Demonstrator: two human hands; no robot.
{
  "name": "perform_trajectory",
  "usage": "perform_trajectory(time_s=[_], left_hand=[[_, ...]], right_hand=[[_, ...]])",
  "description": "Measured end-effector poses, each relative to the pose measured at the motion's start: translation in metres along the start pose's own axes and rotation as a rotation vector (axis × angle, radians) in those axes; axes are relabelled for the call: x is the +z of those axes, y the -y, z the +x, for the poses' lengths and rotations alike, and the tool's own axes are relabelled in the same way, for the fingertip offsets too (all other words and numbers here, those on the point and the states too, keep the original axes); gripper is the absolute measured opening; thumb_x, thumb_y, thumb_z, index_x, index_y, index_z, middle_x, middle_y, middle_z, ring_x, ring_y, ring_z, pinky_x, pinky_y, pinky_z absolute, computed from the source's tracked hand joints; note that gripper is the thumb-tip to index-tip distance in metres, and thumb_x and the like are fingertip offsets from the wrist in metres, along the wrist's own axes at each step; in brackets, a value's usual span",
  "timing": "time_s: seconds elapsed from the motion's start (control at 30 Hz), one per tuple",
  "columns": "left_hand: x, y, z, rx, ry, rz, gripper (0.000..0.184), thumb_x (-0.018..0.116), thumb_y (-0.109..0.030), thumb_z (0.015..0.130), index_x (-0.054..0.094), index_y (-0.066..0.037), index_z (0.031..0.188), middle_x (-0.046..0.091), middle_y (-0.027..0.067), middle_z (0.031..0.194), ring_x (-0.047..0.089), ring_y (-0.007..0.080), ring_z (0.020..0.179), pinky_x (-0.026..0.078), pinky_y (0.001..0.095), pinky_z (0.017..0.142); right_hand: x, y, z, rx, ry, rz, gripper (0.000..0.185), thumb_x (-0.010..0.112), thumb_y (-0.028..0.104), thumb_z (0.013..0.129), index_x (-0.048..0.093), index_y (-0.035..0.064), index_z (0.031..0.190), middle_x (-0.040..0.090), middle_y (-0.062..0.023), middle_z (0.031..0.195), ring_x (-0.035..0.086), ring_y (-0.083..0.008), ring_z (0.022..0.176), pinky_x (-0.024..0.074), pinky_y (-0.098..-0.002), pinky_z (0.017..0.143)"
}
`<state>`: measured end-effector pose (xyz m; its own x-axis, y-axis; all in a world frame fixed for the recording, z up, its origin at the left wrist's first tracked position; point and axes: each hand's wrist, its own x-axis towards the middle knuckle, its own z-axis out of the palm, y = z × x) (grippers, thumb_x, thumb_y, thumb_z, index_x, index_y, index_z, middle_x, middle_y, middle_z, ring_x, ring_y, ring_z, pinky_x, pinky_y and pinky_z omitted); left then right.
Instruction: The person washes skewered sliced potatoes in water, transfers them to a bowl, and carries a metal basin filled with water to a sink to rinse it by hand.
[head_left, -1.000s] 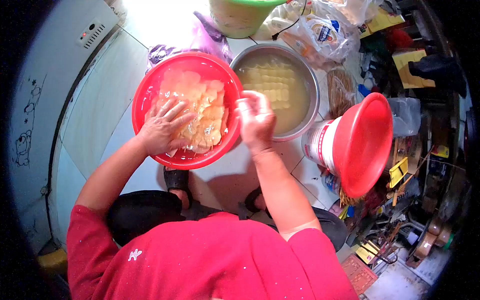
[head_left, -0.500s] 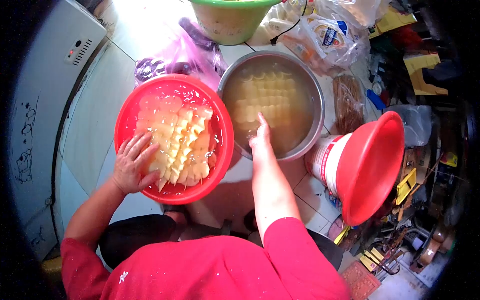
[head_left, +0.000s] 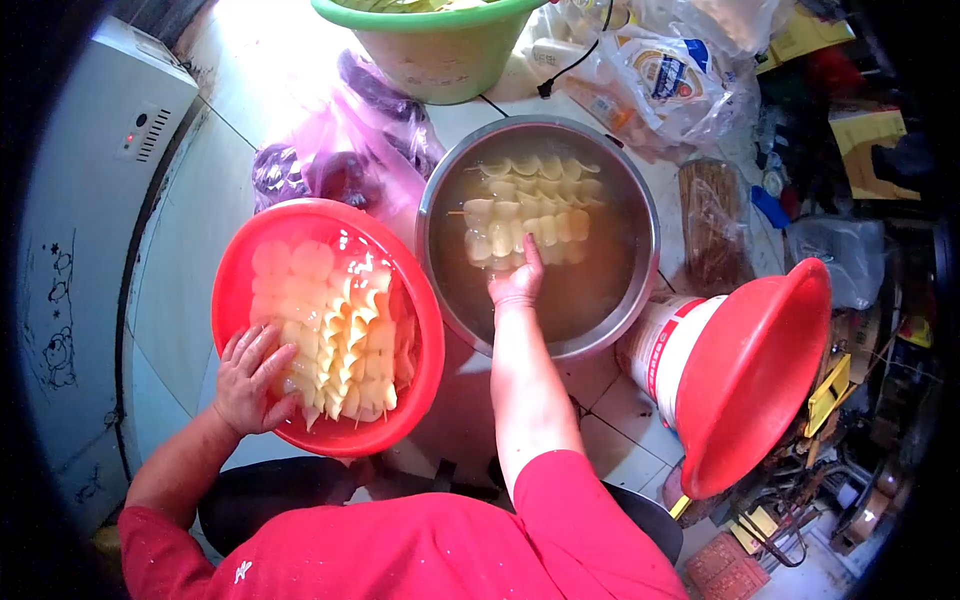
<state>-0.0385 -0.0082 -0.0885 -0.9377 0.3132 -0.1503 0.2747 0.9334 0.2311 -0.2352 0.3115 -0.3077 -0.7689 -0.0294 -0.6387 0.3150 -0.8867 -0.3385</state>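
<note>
The right hand (head_left: pixel 515 282) extends over the near edge of the metal basin (head_left: pixel 650 235), its thumb against the near side of the pale skewered slices (head_left: pixel 490 214), which lie from there toward the far edge in cloudy water; its fingers are hidden, so I cannot tell whether this grip holds them. The left hand (head_left: pixel 250 383) has a released grip, fingers spread over the left edge of the red basin (head_left: pixel 430 350), beside more slices (head_left: pixel 350 340) in water.

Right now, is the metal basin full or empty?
Not empty: the metal basin holds cloudy liquid, with pale skewered slices and the right hand partly submerged; depth, cannot tell.
</note>
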Motion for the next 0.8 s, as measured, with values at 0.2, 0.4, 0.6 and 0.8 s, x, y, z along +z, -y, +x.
perform_trajectory(time_s=[0.2,0.4,0.6,0.8], left_hand=[[0.003,0.002,-0.001,0.011,-0.011,0.002,0.059,0.064,-0.046,0.072,0.058,-0.011,0.120,0.049,0.0197,0.128,0.047,0.0389,0.119,0.034,0.0503,0.100],[0.003,0.003,0.000,0.016,-0.015,-0.012,0.058,0.064,-0.045,0.072,0.058,-0.011,0.118,0.051,0.0199,0.125,0.048,0.0393,0.117,0.035,0.0512,0.099],[0.003,0.004,0.001,0.022,-0.025,-0.016,0.057,0.065,-0.043,0.072,0.058,-0.010,0.118,0.051,0.0203,0.124,0.049,0.0392,0.116,0.035,0.0512,0.099],[0.002,0.003,0.002,0.017,-0.027,-0.025,0.056,0.065,-0.041,0.071,0.059,-0.009,0.117,0.052,0.0208,0.123,0.049,0.0397,0.115,0.035,0.0511,0.099]], right_hand=[[0.012,0.001,0.011,-0.090,0.000,0.043,0.050,0.064,0.028,0.081,0.050,0.0080,0.125,0.058,-0.0082,0.116,0.055,-0.0286,0.108,0.0425,-0.0486,0.095],[0.009,0.000,0.021,-0.050,-0.023,0.062,0.046,0.063,0.028,0.082,0.051,0.0078,0.121,0.059,-0.0075,0.114,0.057,-0.0280,0.105,0.0451,-0.0465,0.092],[0.005,0.011,0.017,-0.029,-0.049,0.110,0.044,0.067,0.026,0.079,0.053,0.0081,0.116,0.059,-0.0086,0.107,0.057,-0.0291,0.100,0.0473,-0.0460,0.088],[0.001,0.015,0.032,-0.082,-0.009,0.152,0.042,0.067,0.023,0.079,0.053,0.0074,0.115,0.060,-0.0083,0.104,0.059,-0.0297,0.098,0.0479,-0.0472,0.088]])
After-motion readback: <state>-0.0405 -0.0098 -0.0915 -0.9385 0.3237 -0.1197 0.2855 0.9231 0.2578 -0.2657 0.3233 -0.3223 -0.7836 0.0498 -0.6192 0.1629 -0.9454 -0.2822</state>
